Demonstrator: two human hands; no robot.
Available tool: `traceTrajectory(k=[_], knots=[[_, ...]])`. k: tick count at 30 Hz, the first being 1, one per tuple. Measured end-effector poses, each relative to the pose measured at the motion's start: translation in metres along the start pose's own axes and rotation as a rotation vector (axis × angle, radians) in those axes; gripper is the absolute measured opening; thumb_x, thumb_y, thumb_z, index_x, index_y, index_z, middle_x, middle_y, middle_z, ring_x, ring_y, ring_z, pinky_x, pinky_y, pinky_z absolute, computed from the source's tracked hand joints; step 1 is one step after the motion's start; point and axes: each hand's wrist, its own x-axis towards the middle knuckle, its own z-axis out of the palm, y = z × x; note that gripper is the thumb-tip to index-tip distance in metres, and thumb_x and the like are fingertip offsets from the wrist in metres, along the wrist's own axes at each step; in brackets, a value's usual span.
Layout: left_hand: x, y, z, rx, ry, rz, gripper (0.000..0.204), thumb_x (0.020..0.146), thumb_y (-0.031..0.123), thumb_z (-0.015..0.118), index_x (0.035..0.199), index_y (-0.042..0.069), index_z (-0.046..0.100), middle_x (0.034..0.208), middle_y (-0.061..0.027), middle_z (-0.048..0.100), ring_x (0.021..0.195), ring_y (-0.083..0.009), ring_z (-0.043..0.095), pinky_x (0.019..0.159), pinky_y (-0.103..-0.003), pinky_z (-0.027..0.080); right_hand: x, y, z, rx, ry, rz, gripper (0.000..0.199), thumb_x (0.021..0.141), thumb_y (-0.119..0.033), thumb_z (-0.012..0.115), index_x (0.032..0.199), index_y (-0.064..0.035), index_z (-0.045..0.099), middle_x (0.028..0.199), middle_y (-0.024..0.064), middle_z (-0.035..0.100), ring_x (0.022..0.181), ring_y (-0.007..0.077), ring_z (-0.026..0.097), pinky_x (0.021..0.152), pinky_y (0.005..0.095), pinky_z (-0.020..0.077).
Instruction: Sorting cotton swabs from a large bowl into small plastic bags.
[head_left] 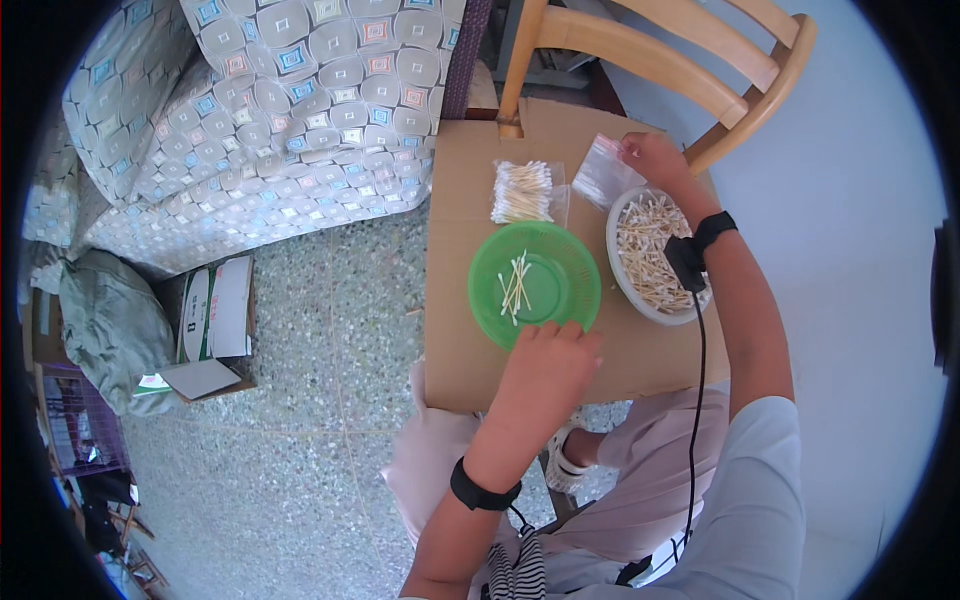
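Note:
My right hand (655, 158) pinches the top corner of a clear plastic zip bag (606, 174) at the far right of the cardboard. White cotton swabs show through the lower part of that bag. My left hand (556, 355) is at the near rim of a green plastic basket (585, 290), its fingers bent over the edge. A few cotton swabs (515, 288) lie loose in the basket. Under my right forearm stands a white bowl (612, 238) heaped with loose swabs (650, 240). Behind the basket lies a filled clear bag of swabs (523, 192).
Brown cardboard (460, 360) covers the seat-like work surface, with a wooden chair back (650, 60) beyond it. A sofa with a patterned cover (320, 90) is at the far left. An opened carton (215, 310) sits on the speckled floor (300, 450). A black cable (697, 400) hangs from my right wrist.

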Motion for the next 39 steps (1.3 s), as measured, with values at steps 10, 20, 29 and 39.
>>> traceTrajectory(k=[10,20,29,39], knots=[[0.002,0.001,-0.002,0.015,0.018,0.027,0.024,0.085,0.018,0.065,0.108,0.011,0.067,0.096,-0.0079,0.065,0.09,-0.0272,0.062,0.083,-0.041,0.048,-0.008,-0.01,-0.054,0.159,-0.019,-0.075,0.033,0.092,-0.034,0.061,0.1,-0.0026,0.069,0.086,0.0178,0.069,0.077,0.0347,0.065,0.07,0.0422,0.0497],[-0.001,-0.011,0.005,0.017,0.049,0.028,0.023,0.086,0.019,0.065,0.108,0.011,0.067,0.097,-0.0085,0.065,0.092,-0.0282,0.062,0.084,-0.042,0.048,-0.034,-0.027,-0.075,0.261,-0.06,-0.056,0.031,0.094,-0.024,0.06,0.106,0.0031,0.067,0.087,0.015,0.069,0.081,0.0191,0.064,0.08,0.0347,0.0505],[0.003,-0.008,-0.005,0.031,0.117,0.0,0.023,0.085,0.019,0.066,0.106,0.009,0.068,0.095,-0.0087,0.066,0.091,-0.0277,0.063,0.081,-0.041,0.048,-0.035,-0.025,-0.081,0.375,0.061,0.035,0.027,0.095,-0.02,0.057,0.106,0.0029,0.067,0.091,0.0151,0.07,0.084,0.0201,0.065,0.082,0.0352,0.0506],[0.013,-0.002,-0.01,-0.064,0.176,-0.072,0.029,0.087,0.022,0.065,0.112,0.008,0.066,0.096,-0.0103,0.066,0.091,-0.0294,0.063,0.084,-0.043,0.047,-0.08,-0.074,-0.103,0.724,0.215,0.055,0.025,0.096,-0.017,0.06,0.112,0.0021,0.064,0.1,0.0088,0.071,0.09,0.0136,0.066,0.079,0.0275,0.0517]])
